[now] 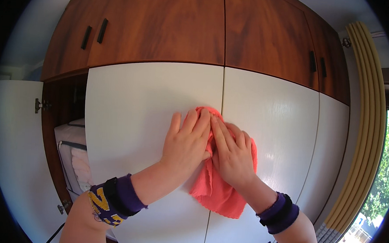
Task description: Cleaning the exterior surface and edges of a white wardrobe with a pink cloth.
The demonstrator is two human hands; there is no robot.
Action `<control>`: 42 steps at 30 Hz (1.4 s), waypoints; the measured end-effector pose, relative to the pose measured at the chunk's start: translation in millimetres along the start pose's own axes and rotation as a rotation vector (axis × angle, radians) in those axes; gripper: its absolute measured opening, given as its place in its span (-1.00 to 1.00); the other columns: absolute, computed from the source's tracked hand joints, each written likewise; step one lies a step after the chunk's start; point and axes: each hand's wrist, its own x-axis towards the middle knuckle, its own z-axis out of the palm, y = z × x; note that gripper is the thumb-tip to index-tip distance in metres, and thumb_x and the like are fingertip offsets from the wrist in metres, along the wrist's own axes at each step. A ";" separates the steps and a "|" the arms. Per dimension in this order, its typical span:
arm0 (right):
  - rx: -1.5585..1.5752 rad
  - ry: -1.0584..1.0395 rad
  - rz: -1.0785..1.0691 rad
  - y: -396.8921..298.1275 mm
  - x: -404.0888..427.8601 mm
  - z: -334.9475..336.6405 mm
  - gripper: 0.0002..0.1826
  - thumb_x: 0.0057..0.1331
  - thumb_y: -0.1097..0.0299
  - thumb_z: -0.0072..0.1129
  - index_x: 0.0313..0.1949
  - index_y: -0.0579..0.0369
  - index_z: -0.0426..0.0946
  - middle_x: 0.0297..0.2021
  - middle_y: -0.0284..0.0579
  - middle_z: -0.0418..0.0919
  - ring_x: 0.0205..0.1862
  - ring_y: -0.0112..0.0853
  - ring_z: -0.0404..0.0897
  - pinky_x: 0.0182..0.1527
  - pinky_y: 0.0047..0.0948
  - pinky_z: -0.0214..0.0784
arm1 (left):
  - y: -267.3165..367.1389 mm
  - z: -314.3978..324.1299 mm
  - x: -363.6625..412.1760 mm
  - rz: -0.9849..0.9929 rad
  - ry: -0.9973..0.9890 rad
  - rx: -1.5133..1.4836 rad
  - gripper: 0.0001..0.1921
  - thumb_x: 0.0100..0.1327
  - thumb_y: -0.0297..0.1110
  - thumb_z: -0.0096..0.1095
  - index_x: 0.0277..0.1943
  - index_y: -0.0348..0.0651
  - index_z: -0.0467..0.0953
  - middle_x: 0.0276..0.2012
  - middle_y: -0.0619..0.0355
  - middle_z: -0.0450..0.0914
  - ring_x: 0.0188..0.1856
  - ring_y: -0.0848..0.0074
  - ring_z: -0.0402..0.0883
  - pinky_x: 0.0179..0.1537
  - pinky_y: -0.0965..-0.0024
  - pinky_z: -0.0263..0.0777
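Note:
A coral-red cleaning cloth (222, 195) lies against the white wardrobe doors, spread over the vertical gap between two of them and hanging down below my hands. My left hand (187, 141) presses the cloth's upper left part, its fingers pointing up and the outer ones resting on or near the left white door (128, 118). Beside it, my right hand (234, 150) lies flat on the cloth, with its fingers slanting up to the left. The fingertips of both hands meet near the gap. Part of the right white door (280, 126) is hidden behind the cloth and my right forearm.
Brown wood-grain cabinets (160, 27) with black handles run above. At the left, a white door (15, 138) stands ajar on its hinges, showing a fabric storage bag (71, 141) inside. A yellow curtain (365, 130) hangs at the right by a bright window (377, 184).

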 end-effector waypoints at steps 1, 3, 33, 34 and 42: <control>-0.011 -0.015 -0.004 -0.7 -6.0 1.2 -0.20 0.16 0.43 0.17 0.45 0.15 0.26 0.39 -0.17 0.38 0.27 -0.25 0.37 0.23 -0.21 0.21 | 0.7 0.5 -4.2 0.016 -0.018 -0.016 -0.24 -0.13 0.07 0.56 0.12 -0.19 0.59 0.22 0.17 0.44 0.22 0.32 0.37 0.23 0.08 0.25; -0.010 -0.026 -0.024 0.3 -13.1 1.6 -0.20 0.16 0.43 0.17 0.45 0.16 0.26 0.39 -0.17 0.38 0.27 -0.25 0.37 0.23 -0.21 0.21 | -1.7 9.6 -8.0 0.036 0.025 -0.001 -0.25 -0.13 0.06 0.56 0.13 -0.19 0.59 0.22 0.17 0.44 0.24 0.32 0.36 0.23 0.08 0.24; -0.114 0.052 -0.046 25.9 47.1 -6.4 -0.21 0.16 0.38 0.21 0.41 0.28 0.27 0.32 -0.08 0.44 0.30 -0.16 0.37 0.24 -0.17 0.24 | -34.1 18.5 60.8 0.072 0.030 -0.039 -0.38 0.01 -0.06 0.44 0.16 -0.14 0.59 0.23 0.22 0.44 0.23 0.38 0.34 0.28 0.17 0.21; -0.091 0.029 -0.029 22.5 39.3 -4.4 -0.21 0.16 0.37 0.21 0.40 0.28 0.27 0.32 -0.07 0.44 0.30 -0.16 0.37 0.24 -0.16 0.24 | -31.9 22.2 48.3 0.118 0.070 -0.009 -0.40 0.01 -0.08 0.44 0.14 -0.13 0.60 0.21 0.22 0.44 0.21 0.38 0.35 0.26 0.18 0.22; -0.084 0.075 0.015 26.5 61.4 -4.0 -0.20 0.14 0.39 0.19 0.42 0.27 0.26 0.36 -0.08 0.41 0.30 -0.18 0.37 0.25 -0.19 0.23 | -35.8 18.3 68.5 0.069 0.194 -0.034 -0.60 0.09 -0.15 0.35 -0.02 -0.13 0.64 0.06 0.20 0.51 0.15 0.40 0.39 0.21 0.23 0.23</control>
